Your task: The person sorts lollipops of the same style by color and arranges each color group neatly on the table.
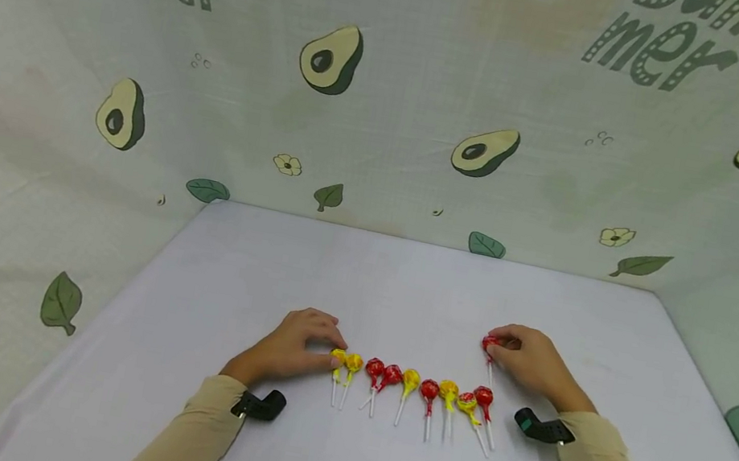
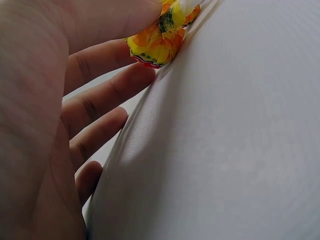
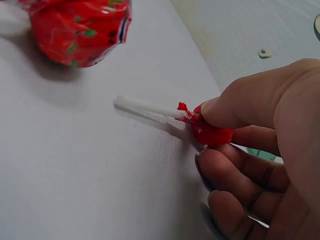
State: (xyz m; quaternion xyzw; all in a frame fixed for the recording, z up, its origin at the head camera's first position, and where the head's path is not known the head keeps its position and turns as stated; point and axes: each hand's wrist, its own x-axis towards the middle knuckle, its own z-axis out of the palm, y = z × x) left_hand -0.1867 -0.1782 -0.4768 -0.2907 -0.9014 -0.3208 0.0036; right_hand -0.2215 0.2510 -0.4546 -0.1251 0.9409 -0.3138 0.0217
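Observation:
At the left end of a row of lollipops, my left hand (image 1: 301, 343) pinches a yellow lollipop (image 2: 156, 47) by its wrapped head between thumb and forefinger. Its other fingers spread loosely over the table in the left wrist view. My right hand (image 1: 529, 360) holds a red lollipop (image 3: 212, 131) between thumb and fingers, above the row's right end. The white stick (image 3: 147, 107) points away from that hand, close over the tabletop. Just beside the left hand's lollipop lies another yellow lollipop (image 1: 354, 362).
Several red and yellow lollipops lie between the hands, among them a middle yellow one (image 1: 411, 380) and a red one (image 1: 484, 396) at the right end. The white table (image 1: 346, 284) meets an avocado-print cloth (image 1: 398, 146) at the back and sides.

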